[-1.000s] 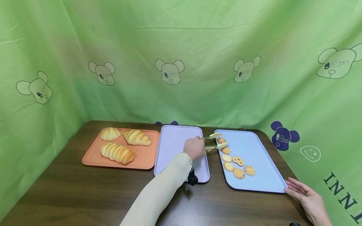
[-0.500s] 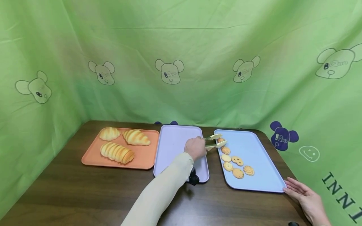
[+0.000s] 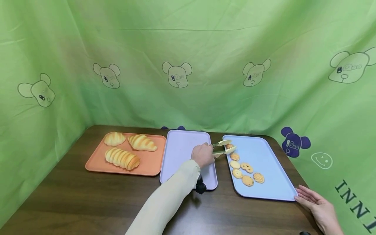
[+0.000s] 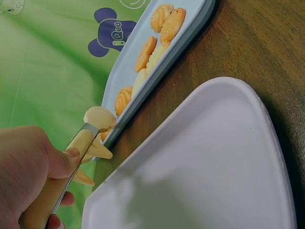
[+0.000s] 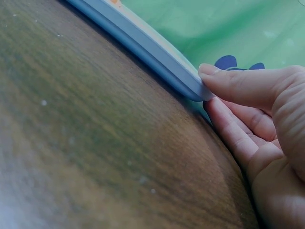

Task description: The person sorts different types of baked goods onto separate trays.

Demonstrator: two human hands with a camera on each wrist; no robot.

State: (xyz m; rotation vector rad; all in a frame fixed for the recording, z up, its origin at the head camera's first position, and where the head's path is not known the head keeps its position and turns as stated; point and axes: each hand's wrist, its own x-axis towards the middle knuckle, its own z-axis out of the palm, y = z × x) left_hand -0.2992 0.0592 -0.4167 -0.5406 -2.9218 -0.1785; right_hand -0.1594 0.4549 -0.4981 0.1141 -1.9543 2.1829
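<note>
My left hand (image 3: pixel 203 155) holds a pair of tongs (image 3: pixel 220 152) above the right rim of the lilac tray (image 3: pixel 180 143). The tongs' cream tips stand apart around a swirled cookie (image 3: pixel 230 146) in the far left corner of the light blue tray (image 3: pixel 273 169). In the left wrist view, one tip partly hides that cookie, and the thumb lies along the tongs' arm (image 4: pixel 82 143). My right hand (image 3: pixel 320 209) pinches the blue tray's near right corner; in the right wrist view the thumb (image 5: pixel 238 85) is on the rim, with fingers below.
Several more cookies (image 3: pixel 247 180) lie along the blue tray's left side. At the left, an orange tray (image 3: pixel 149 166) carries three bread pieces, among them a ridged loaf (image 3: pixel 121 159). A green curtain (image 3: pixel 205 107) hangs behind the brown wooden table (image 3: pixel 88 202).
The tongs' tips have come slightly closer together around the corner cookie. My right hand keeps its hold on the blue tray's corner, and the trays stay in place.
</note>
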